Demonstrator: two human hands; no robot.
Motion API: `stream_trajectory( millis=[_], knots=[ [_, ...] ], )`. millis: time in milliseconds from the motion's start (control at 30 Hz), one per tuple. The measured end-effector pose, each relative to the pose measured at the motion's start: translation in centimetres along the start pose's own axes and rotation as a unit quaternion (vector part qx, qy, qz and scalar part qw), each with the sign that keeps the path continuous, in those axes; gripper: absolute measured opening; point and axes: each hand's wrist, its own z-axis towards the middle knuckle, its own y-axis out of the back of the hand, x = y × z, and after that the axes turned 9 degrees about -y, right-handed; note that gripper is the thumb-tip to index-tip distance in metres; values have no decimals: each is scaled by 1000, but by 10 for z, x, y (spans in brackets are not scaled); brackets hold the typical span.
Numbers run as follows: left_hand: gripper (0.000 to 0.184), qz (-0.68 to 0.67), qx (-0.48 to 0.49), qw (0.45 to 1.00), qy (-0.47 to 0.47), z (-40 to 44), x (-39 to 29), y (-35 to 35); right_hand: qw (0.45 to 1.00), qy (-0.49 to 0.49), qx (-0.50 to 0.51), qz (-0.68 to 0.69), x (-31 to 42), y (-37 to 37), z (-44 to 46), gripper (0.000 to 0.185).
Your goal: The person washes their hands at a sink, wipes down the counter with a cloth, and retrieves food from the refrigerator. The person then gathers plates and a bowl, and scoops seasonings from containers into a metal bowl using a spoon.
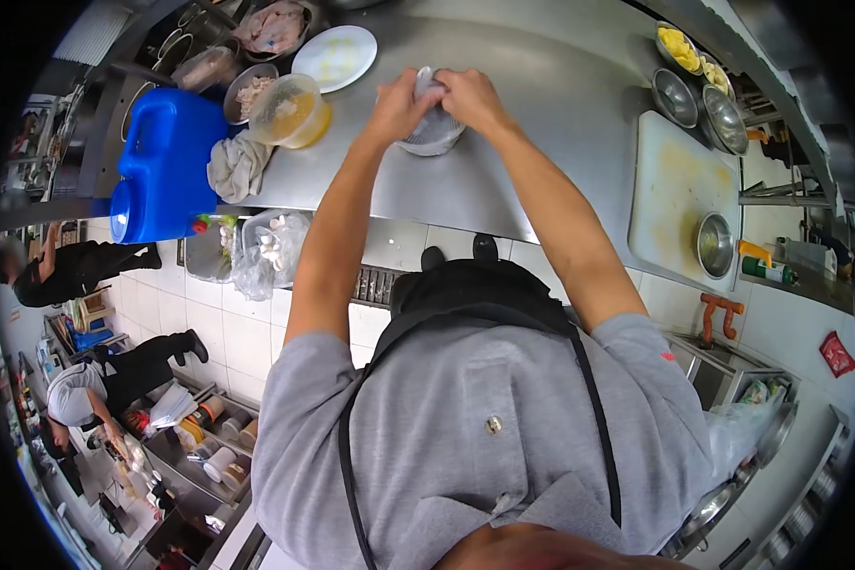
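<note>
Both of my arms reach forward over the steel counter. My left hand (401, 104) and my right hand (472, 98) are closed on the gathered top of a translucent plastic bag (432, 133). The bag's rounded lower part rests on the counter between my wrists; I cannot make out what is in it. To the left of my left hand stand a clear tub of yellow liquid (299, 119) and a white plate (335, 59) with yellowish smears. My fingertips are partly hidden behind the bag's neck.
A blue jug (166, 161) and a crumpled cloth (238, 167) sit at the counter's left. On the right are a stained white cutting board (670, 190) and metal bowls (674, 97). A bagged bin (271, 245) stands below the counter. Two people (85, 389) are at the far left.
</note>
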Motion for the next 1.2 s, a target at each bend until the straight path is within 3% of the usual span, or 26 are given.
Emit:
stream_trajectory(
  millis=[67, 200, 267, 300, 367, 467, 600, 667, 800, 867, 1067, 1133, 1200],
  knots=[
    [30, 58, 53, 994, -79, -10, -7, 4, 993, -59, 8, 101, -7, -2, 4, 24],
    [37, -61, 28, 998, -6, -9, 2, -12, 989, -24, 58, 130, -13, 10, -3, 25],
    [34, 192, 81, 978, 2, -9, -5, -11, 993, -5, 50, 105, -10, 13, -11, 26],
    [34, 194, 81, 978, 6, -11, -13, -7, 993, -3, 53, 106, -14, 13, -13, 26],
    [32, 302, -58, 950, 59, -19, -27, 1, 990, 1, 26, 140, -23, 14, -17, 28],
    [25, 250, -144, 957, 39, -45, -27, 14, 988, -15, -22, 154, -37, 8, -26, 28],
    [20, 229, -142, 956, 114, -78, -10, 6, 974, -99, 20, 204, -57, -2, -43, 25],
    [13, 234, -79, 960, 128, -89, -4, 11, 985, -73, 35, 155, -65, -3, -46, 23],
    [9, 238, -55, 963, 110, -103, -6, 18, 983, -28, 75, 167, -86, 1, -50, 22],
    [11, 226, -43, 969, 93, -107, -5, 21, 986, 81, 49, 139, -97, 2, -51, 21],
    [18, 210, 7, 978, 16, -121, -1, 39, 964, 203, 54, 164, -133, 5, -40, 28],
    [18, 208, 3, 978, 4, -121, -2, 41, 970, 152, 93, 163, -141, 5, -30, 27],
    [21, 136, -25, 988, 62, -112, -12, 36, 974, 101, 132, 155, -131, 19, -26, 26]
  ],
)
